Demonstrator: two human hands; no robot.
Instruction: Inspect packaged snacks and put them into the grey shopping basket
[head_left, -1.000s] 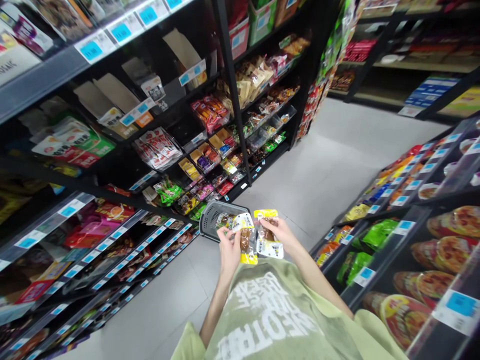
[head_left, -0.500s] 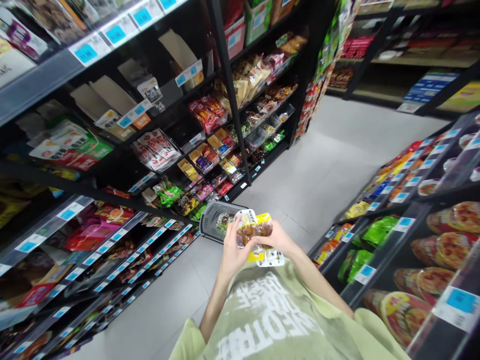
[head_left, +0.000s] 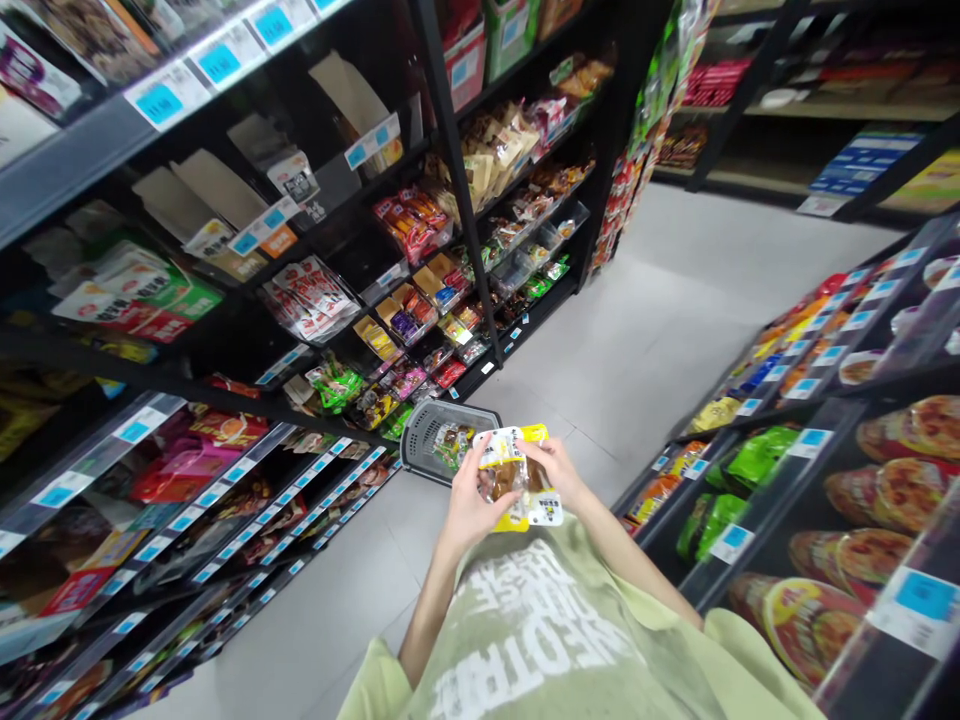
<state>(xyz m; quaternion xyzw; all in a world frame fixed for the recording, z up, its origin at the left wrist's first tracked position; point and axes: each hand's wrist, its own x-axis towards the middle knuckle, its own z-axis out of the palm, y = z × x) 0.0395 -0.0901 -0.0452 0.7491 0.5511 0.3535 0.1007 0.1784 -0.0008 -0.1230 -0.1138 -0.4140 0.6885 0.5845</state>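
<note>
The snack packets (head_left: 516, 478), two clear pouches with yellow edges and brown food inside, are held overlapped in front of the person's chest, above the aisle floor (head_left: 660, 330). The left hand (head_left: 471, 505) clasps them from the left side, its fingers (head_left: 471, 462) curled around the stack's edge. The right hand (head_left: 559, 470) pinches the upper right part, thumb on the front face. Both hands are clenched on the packets; neither is free.

Just beyond the hands, on the floor beside the left shelves (head_left: 247, 300), stands a grey shopping basket (head_left: 439, 440) with a few wrapped items already in it. Its open mouth faces up and toward the person.

The step in hand looks like gathering the two packets into one stack before putting them away. The likely next move is a forward and downward reach to the basket, which calls for bending or stretching, since it sits low and a little ahead, and for letting go only once the packets are over its opening.

The left shelves carry bagged snacks behind blue price tags. On the right, another rack (head_left: 825, 470) holds green bags and round bowl-shaped packs.
</note>
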